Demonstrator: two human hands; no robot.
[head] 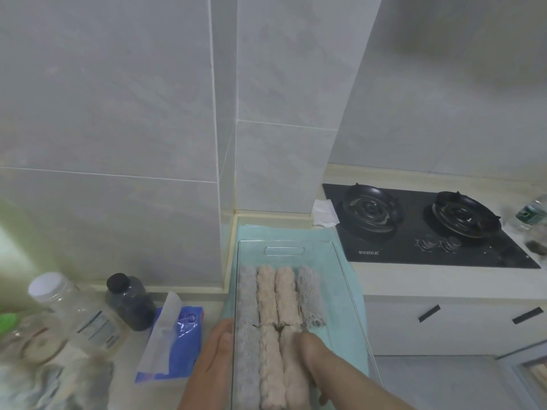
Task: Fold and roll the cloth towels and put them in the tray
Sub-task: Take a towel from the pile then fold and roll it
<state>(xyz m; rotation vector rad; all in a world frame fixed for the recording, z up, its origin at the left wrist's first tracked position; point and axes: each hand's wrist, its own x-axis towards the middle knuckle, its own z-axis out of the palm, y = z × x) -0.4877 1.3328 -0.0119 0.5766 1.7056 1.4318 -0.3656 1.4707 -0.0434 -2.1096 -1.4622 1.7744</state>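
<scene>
A clear plastic tray (285, 243) stands on a teal cloth (352, 288) on the counter. Inside lie rolled towels in two rows. The far row has a grey roll (248, 294), two beige rolls (266, 295) and another grey roll (310, 297). The near row shows a grey roll (247, 368) and two beige rolls (270, 371). My left hand (214, 347) lies flat against the tray's left outer wall, fingers straight. My right hand (313, 353) reaches into the tray's near right part beside a beige roll. Its fingers point down and are mostly hidden.
A blue tissue pack (174, 338), a dark jar (130, 303) and clear jars (77, 312) stand left of the tray. More loose cloth (59, 386) lies at the bottom left. A black gas hob (423, 226) sits to the right, with a crumpled tissue (324, 213) beside it.
</scene>
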